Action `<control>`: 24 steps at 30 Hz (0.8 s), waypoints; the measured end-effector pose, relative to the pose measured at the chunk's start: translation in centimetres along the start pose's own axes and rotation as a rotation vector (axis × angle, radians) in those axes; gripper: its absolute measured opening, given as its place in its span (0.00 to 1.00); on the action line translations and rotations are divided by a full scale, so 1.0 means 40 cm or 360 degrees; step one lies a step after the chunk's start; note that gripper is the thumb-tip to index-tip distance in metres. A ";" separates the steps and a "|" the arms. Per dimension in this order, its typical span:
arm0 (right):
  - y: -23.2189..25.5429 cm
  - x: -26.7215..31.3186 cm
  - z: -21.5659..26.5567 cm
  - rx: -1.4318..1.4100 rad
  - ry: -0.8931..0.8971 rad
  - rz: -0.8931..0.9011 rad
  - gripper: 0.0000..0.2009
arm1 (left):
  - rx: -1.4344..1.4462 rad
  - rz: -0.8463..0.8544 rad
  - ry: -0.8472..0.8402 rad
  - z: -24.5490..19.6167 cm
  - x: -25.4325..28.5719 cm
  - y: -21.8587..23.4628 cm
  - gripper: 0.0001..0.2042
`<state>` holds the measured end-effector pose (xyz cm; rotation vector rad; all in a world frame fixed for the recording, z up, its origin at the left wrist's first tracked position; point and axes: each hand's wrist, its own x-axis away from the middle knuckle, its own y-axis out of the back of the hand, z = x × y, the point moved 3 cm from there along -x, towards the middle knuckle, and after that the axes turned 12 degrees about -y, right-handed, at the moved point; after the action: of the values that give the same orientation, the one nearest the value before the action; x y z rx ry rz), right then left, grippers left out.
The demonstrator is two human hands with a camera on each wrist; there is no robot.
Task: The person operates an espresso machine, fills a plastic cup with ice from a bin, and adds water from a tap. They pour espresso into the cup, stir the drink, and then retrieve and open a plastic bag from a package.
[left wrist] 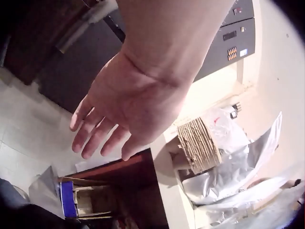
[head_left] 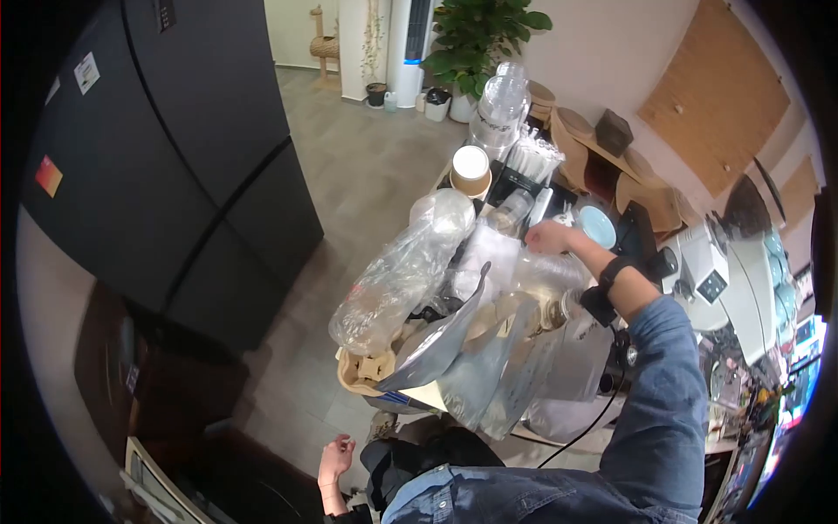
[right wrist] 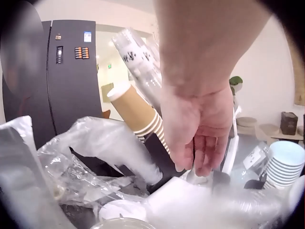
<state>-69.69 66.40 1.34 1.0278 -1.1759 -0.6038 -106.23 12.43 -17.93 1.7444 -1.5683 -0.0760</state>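
My right hand (right wrist: pixel 200 129) reaches down among the crowded cups and packaging, palm side showing in the right wrist view. Its fingers point downward with a gap beside the thumb, and the fingertips are right at a small clear plastic piece (right wrist: pixel 200 179). From the head view, the same hand (head_left: pixel 547 237) is over the cluttered counter, between a clear plastic cup (head_left: pixel 511 212) and light blue cups (head_left: pixel 597 227). Brown paper cups (right wrist: pixel 131 107) in a black holder (right wrist: pixel 162 155) stand beside it. My left hand (left wrist: pixel 136 102) hangs low by my side, fingers spread and holding nothing.
Plastic-wrapped cups (head_left: pixel 388 284) line the counter's left side. Grey bags (head_left: pixel 476 375) stand upright in front of my body. Tall stacked clear cups (head_left: pixel 500 109) rise at the back. A dark fridge (head_left: pixel 175 148) is on the left, and a cable (head_left: pixel 585 432) hangs below my right arm.
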 end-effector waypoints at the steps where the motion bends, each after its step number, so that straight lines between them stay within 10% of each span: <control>1: -0.036 -0.044 -0.019 0.0069 0.0010 -0.0074 0.20 | -0.0012 -0.0032 0.0045 0.010 0.021 -0.025 0.17; 10: -0.171 -0.100 -0.037 -0.0197 -0.0805 -0.0034 0.20 | 0.0184 0.0163 0.0368 -0.108 0.084 -0.151 0.21; 19: -0.178 -0.142 -0.013 -0.0074 -0.0868 -0.0125 0.19 | 0.0093 0.0056 0.0244 -0.170 0.010 -0.101 0.20; 22: -0.161 -0.170 -0.024 -0.0297 -0.0727 0.0050 0.17 | 0.0056 0.0081 0.0218 -0.163 0.002 -0.097 0.20; 24: -0.217 -0.235 -0.074 -0.1211 -0.0683 0.0224 0.13 | 0.0050 0.0085 0.0163 -0.148 -0.003 -0.102 0.19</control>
<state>-68.80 71.40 -10.76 0.1667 -1.2170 -1.0835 -99.83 15.22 -16.15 1.7020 -1.5480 0.0636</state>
